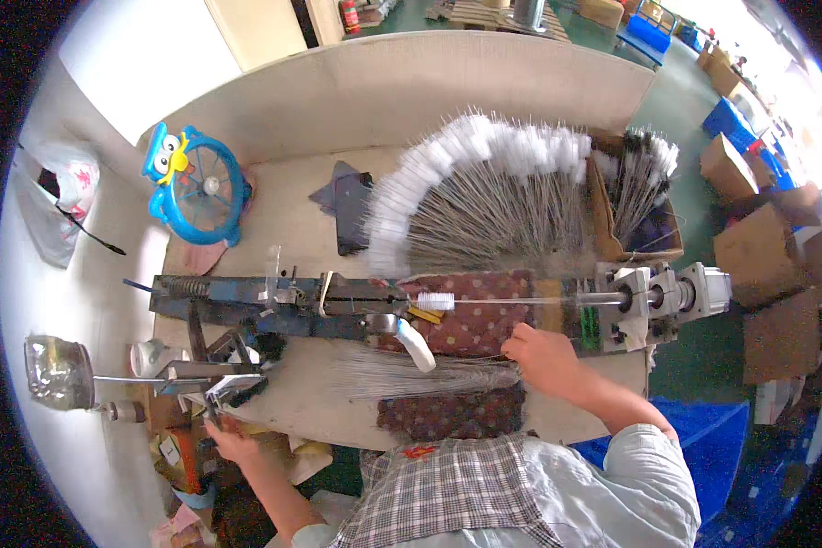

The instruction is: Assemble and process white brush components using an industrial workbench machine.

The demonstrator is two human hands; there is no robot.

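A brush with white bristles (pixel 436 300) lies level in the long bench machine (pixel 338 300), its wire stem running right to the spindle (pixel 603 299). My right hand (pixel 539 358) is closed at the front edge of the brown polka-dot cloth (pixel 484 320), beside the right ends of a bundle of bare wires (pixel 420 375). Whatever its fingertips pinch is too small to make out. At the lower left, my left hand (pixel 235 443) is closed at the lower end of a metal lever (pixel 213 409) under a bracket. A white-gripped handle (pixel 415 345) on the machine stands untouched.
A wide fan of white brushes (pixel 493 173) is heaped behind the machine, beside a cardboard box (pixel 603 205) of dark-and-white brushes. A blue toy-like fan (pixel 201 192) stands at the back left. Left of the bench sits a clear jar (pixel 59 373); a panel (pixel 411 82) borders the back.
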